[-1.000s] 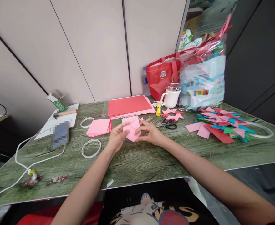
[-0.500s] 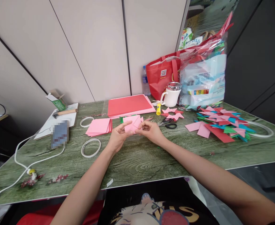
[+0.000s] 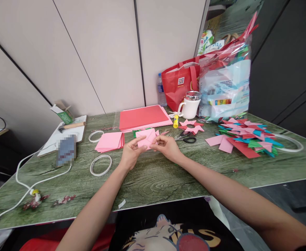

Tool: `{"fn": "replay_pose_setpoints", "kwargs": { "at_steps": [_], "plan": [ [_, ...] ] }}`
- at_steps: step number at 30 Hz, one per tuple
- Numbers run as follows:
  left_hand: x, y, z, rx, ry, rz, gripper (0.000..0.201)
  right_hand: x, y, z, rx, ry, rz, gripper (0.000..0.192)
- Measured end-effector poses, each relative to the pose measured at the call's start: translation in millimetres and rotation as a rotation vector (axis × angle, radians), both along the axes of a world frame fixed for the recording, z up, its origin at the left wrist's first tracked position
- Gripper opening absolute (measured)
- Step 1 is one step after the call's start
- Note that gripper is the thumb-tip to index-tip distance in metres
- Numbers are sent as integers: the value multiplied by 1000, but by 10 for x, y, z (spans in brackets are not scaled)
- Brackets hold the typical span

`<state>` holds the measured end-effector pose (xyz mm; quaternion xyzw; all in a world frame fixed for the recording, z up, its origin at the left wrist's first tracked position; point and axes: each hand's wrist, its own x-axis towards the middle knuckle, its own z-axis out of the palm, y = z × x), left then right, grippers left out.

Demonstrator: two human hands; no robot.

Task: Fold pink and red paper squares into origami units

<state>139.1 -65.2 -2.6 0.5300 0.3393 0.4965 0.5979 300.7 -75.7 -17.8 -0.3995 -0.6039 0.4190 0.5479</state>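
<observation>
My left hand (image 3: 130, 154) and my right hand (image 3: 166, 147) meet over the middle of the green wood-grain table (image 3: 153, 177). Between their fingertips they pinch a partly folded pink paper (image 3: 146, 138), held just above the tabletop. A stack of pink square sheets (image 3: 110, 141) lies to the left of my left hand. Behind the folded paper sits a stack of larger red sheets (image 3: 142, 116).
Scissors (image 3: 187, 138), a yellow glue stick (image 3: 175, 121) and pink folded stars (image 3: 191, 126) lie right of my hands. A heap of coloured folded pieces (image 3: 244, 138), a white mug (image 3: 190, 105), a red bag (image 3: 179, 83), tape rings (image 3: 101, 164), a phone (image 3: 66, 150) and a white cable (image 3: 30, 181) are around.
The pink paper was folded smaller and drawn up between my fingertips; both hands closed in on it and shifted slightly away from me.
</observation>
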Motion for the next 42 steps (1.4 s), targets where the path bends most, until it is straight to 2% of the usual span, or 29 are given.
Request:
{"fn": "replay_pose_setpoints", "kwargs": {
  "at_steps": [10,21,29,34,42],
  "plan": [
    [-4,-6,17,60,36,-17,52,5,20,-24,-5,11,-24,31],
    [7,-10,7,17,17,3,49,-15,21,-11,-12,46,-28,32],
    [1,-13,-14,43,28,-3,42,-18,24,-32,10,47,-20,30],
    [-4,-6,-41,-4,13,-14,43,-9,4,-29,52,-5,-18,25],
    [10,-1,-82,42,18,8,44,-39,-21,-30,47,-74,-47,24]
  ]
}}
